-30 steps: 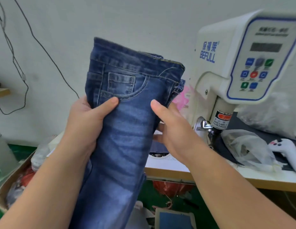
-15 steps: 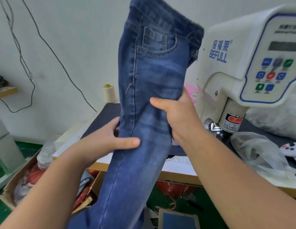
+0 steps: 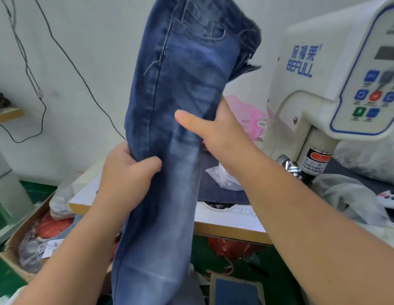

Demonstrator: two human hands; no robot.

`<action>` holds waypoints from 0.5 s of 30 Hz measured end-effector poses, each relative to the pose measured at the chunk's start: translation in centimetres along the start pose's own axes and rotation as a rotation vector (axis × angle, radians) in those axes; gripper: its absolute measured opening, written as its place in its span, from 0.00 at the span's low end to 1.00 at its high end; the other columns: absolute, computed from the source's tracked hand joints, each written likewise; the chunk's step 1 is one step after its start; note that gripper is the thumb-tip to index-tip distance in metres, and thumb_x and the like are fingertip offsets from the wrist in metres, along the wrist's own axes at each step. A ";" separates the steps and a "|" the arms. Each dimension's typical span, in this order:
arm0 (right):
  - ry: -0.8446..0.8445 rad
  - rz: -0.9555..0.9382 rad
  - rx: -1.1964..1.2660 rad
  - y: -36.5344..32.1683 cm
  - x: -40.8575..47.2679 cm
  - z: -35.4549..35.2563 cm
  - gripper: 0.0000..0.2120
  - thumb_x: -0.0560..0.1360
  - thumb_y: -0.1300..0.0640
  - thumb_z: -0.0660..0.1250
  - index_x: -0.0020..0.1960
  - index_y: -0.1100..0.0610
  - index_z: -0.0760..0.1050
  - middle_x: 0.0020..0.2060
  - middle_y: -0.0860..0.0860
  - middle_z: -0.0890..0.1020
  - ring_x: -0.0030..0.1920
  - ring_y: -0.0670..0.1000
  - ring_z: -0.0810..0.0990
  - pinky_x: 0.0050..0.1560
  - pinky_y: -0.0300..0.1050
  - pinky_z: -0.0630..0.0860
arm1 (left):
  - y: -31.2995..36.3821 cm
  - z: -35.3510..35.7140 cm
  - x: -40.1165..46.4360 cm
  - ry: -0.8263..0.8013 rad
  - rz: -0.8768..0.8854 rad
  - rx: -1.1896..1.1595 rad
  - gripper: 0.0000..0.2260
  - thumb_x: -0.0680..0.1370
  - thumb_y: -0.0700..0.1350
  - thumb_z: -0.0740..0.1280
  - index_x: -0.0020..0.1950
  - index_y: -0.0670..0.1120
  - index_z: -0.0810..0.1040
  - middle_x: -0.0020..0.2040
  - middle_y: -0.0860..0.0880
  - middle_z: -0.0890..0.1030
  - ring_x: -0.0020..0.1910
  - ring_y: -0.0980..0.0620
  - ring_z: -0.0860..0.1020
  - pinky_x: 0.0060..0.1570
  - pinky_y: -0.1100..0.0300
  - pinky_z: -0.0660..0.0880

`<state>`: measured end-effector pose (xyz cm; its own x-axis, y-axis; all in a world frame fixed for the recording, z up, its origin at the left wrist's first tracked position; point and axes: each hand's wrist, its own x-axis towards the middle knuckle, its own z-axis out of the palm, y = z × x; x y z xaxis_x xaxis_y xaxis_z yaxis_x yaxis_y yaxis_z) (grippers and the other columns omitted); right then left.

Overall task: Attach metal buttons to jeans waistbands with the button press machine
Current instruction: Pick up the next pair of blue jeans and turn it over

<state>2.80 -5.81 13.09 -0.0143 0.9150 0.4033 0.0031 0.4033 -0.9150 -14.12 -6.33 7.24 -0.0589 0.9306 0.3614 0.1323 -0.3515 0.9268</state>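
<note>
Head view: jeans (image 3: 180,106) have risen higher, waistband up beside the press (image 3: 323,84). Left hand (image 3: 127,170) now grips lower down; right hand (image 3: 215,130) clasps mid-leg, so pressing hasn't begun.

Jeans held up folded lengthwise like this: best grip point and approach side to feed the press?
Probably the waistband end of the jeans, now topmost beside the press machine. Come from the right, where its layered edges face the machine; the left hand steadies the leg.

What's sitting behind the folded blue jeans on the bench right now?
Behind the folded blue denim jeans only a pink plastic bag and a clear plastic bag on dark fabric show past the right hand. Anything directly behind the denim is hidden.
</note>
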 end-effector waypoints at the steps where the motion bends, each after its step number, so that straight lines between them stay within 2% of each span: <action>1: -0.024 0.009 0.008 0.2 -0.1 0.3 0.28 0.74 0.61 0.74 0.71 0.55 0.67 0.61 0.50 0.82 0.60 0.49 0.82 0.63 0.52 0.78 | 0.4 0.3 -0.4 0.041 0.059 0.079 0.10 0.61 0.42 0.64 0.38 0.38 0.73 0.30 0.43 0.76 0.30 0.50 0.75 0.28 0.52 0.73; 3: -0.094 0.016 0.084 0.4 -0.2 1.1 0.28 0.74 0.62 0.74 0.71 0.57 0.67 0.63 0.52 0.81 0.63 0.50 0.80 0.66 0.54 0.75 | 1.4 1.2 -1.5 0.051 0.158 0.230 0.07 0.62 0.44 0.63 0.32 0.42 0.69 0.23 0.54 0.69 0.23 0.58 0.66 0.22 0.66 0.63; 6: -0.174 0.072 0.128 0.3 -0.3 1.8 0.27 0.72 0.60 0.76 0.69 0.58 0.72 0.61 0.55 0.82 0.63 0.53 0.80 0.67 0.57 0.75 | 2.5 1.7 -2.6 -0.084 0.213 0.309 0.08 0.63 0.46 0.64 0.27 0.47 0.67 0.20 0.55 0.68 0.21 0.59 0.68 0.21 0.69 0.64; 8: -0.172 0.112 0.137 0.7 -0.2 1.9 0.24 0.71 0.61 0.76 0.64 0.58 0.75 0.57 0.58 0.84 0.59 0.56 0.82 0.64 0.59 0.76 | 2.6 1.2 -2.5 -0.158 0.185 0.308 0.06 0.64 0.49 0.66 0.34 0.48 0.73 0.23 0.50 0.73 0.23 0.59 0.71 0.23 0.69 0.67; 9: -0.150 0.113 0.126 0.8 -0.1 1.9 0.24 0.70 0.62 0.77 0.64 0.57 0.75 0.56 0.57 0.84 0.59 0.56 0.83 0.63 0.59 0.77 | 2.6 0.7 -2.4 -0.201 0.152 0.289 0.07 0.65 0.51 0.68 0.39 0.50 0.75 0.29 0.48 0.78 0.27 0.58 0.75 0.25 0.70 0.70; 11: -0.099 0.077 0.057 0.9 0.1 2.0 0.28 0.69 0.65 0.77 0.66 0.55 0.73 0.57 0.54 0.83 0.59 0.54 0.82 0.63 0.58 0.78 | 2.0 -0.3 -2.2 -0.341 0.047 0.207 0.11 0.65 0.57 0.71 0.45 0.58 0.78 0.40 0.50 0.83 0.38 0.57 0.82 0.34 0.69 0.76; 12: -0.093 0.043 0.025 0.8 0.2 1.9 0.31 0.68 0.66 0.77 0.67 0.54 0.71 0.58 0.53 0.83 0.59 0.53 0.82 0.62 0.57 0.78 | 1.7 -0.7 -2.0 -0.402 -0.017 0.126 0.12 0.65 0.60 0.71 0.46 0.59 0.80 0.43 0.50 0.85 0.42 0.56 0.83 0.37 0.64 0.79; 13: -0.101 0.012 0.005 0.8 0.4 1.9 0.32 0.68 0.67 0.76 0.68 0.53 0.70 0.58 0.52 0.83 0.59 0.52 0.82 0.62 0.56 0.78 | 1.2 -1.1 -1.6 -0.413 -0.094 0.019 0.14 0.65 0.63 0.70 0.47 0.59 0.82 0.45 0.51 0.85 0.44 0.54 0.84 0.39 0.60 0.78; 15: -0.129 -0.024 0.000 1.0 0.4 1.7 0.33 0.67 0.68 0.75 0.69 0.52 0.69 0.58 0.52 0.83 0.58 0.51 0.83 0.61 0.55 0.79 | 0.5 -2.0 -0.2 -0.307 -0.279 -0.248 0.22 0.67 0.67 0.66 0.51 0.54 0.84 0.48 0.48 0.85 0.45 0.51 0.83 0.44 0.55 0.77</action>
<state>1.12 -5.01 12.33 -0.1431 0.8958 0.4208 0.0015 0.4253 -0.9050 -15.99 -6.93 7.83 0.2409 0.9670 0.0834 -0.0890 -0.0635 0.9940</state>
